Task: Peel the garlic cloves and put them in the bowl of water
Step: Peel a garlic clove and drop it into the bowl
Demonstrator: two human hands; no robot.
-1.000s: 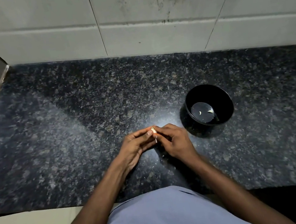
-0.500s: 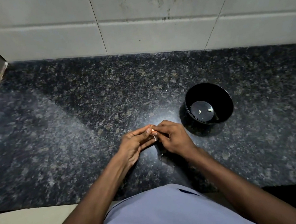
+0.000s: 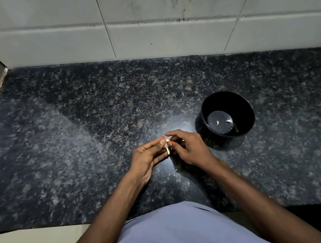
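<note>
We see both hands meeting low over the dark speckled surface, fingertips drawn together on one small garlic clove. The left hand pinches the clove between its thumb and the tips of its fingers, palm turned partly up. The right hand curls its fingers over the clove from the other side, so the clove sits right between the two sets of fingertips, held narrow and close. A pale strip of skin hangs down from the clove, just below the left fingertips; we cannot tell whether it is still joined to the clove.

Out beyond the right fingers, near them but not touching, stands a black bowl on the surface. It holds water, and two pale cloves lie in it, side by side near the middle.

Below the fingers, toward the body, a few tiny pale flecks lie on the surface; they are too small for us to name with certainty. Far past the fingertips a grey tiled wall rises from the back edge of the surface. Beneath the forearms we see a light blue shirt.
</note>
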